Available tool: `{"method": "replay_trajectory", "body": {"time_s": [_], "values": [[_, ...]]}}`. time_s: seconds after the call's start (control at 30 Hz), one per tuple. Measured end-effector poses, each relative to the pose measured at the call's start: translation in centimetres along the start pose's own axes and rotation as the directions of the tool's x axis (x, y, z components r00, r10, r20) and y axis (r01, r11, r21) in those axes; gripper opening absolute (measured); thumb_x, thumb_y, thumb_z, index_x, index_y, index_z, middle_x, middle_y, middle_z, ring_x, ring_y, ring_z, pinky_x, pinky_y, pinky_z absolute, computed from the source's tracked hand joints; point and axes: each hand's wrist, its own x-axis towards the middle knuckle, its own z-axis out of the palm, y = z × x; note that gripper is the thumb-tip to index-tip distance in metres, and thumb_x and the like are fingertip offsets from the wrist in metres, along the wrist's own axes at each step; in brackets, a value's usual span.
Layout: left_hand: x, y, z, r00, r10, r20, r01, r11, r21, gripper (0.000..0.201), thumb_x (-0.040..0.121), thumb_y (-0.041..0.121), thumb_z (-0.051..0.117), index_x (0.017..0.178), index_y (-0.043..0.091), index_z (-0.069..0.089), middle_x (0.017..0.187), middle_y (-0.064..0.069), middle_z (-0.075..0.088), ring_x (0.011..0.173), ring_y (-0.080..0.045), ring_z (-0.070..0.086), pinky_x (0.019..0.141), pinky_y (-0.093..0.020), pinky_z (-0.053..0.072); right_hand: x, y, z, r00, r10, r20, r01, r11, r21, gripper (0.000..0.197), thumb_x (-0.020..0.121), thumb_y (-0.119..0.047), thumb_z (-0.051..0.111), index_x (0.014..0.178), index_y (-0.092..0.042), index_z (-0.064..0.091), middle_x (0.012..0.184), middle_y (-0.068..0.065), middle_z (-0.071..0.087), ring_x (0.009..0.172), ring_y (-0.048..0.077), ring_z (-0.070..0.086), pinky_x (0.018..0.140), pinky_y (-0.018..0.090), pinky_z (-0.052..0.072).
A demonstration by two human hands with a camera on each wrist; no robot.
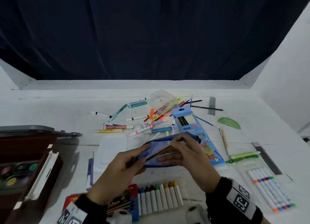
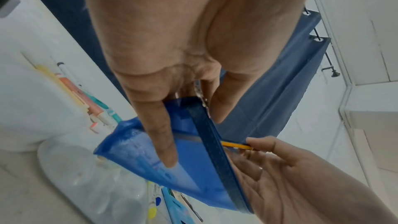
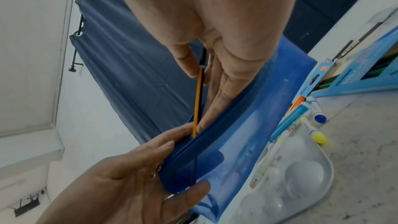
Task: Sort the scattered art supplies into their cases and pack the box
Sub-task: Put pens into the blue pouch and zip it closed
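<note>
Blue pouch [image 1: 167, 150] in left hand [image 1: 115, 175], right hand [image 1: 189, 158] w/ pencil [image 3: 199, 94] half in.

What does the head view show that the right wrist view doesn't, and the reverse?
Head only: the oil pastels, the green protractor and the paint set at the left. Right wrist only: the pencil entering the blue pouch's open mouth, up close. Both: the left hand holding the pouch, the right hand pinching the pencil.

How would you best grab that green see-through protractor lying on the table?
Pinch the protractor at its curved edge, coming from above on the far right, probably. It lies flat and thin, apart from the marker pile, so sliding it first may help lift an edge.
</note>
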Motion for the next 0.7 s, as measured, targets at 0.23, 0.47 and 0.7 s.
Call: {"method": "replay_trajectory", "body": {"time_s": [0.23,0.47,0.7], "values": [[0.3,0.2,1.3,0.994,-0.014,-0.112,-0.003,0.990,-0.143,0.040,0.097,0.002,0.054,0.131,0.022,0.064,0.129,0.016,0.067,0.121,-0.010,0.063,0.093,-0.035,0.058,1.1,-0.4,-3.6,0.954,-0.273,0.123,0.279,0.660,-0.698,0.006,0.089,-0.014,0.069,0.084,-0.016,0.072,0.071,-0.005,0.071,0.061,0.008,0.067,0.061,0.021,0.054],[0.5,1.5,4.2,0.990,-0.032,-0.139,0.000,0.974,-0.225,0.040,0.096,-0.002,0.054,0.128,0.019,0.067,0.125,0.011,0.070,0.116,-0.012,0.066,0.089,-0.030,0.059,1.5,0.2,-7.2,0.892,-0.403,0.205,0.380,0.423,-0.823,0.010,0.081,-0.015,0.074,0.085,-0.022,0.079,0.085,-0.012,0.072,0.066,-0.014,0.054,0.068,0.000,0.036],[1.5,2.5,7.7,0.986,-0.068,-0.151,0.029,0.969,-0.244,0.037,0.096,-0.002,0.055,0.123,0.019,0.071,0.123,0.004,0.071,0.112,-0.018,0.069,0.083,-0.032,0.061,0.6,-1.6,-11.6,0.838,-0.539,0.084,0.431,0.560,-0.708,0.013,0.083,-0.010,0.073,0.091,-0.020,0.076,0.081,-0.009,0.071,0.051,0.003,0.060,0.057,0.019,0.049]]}}
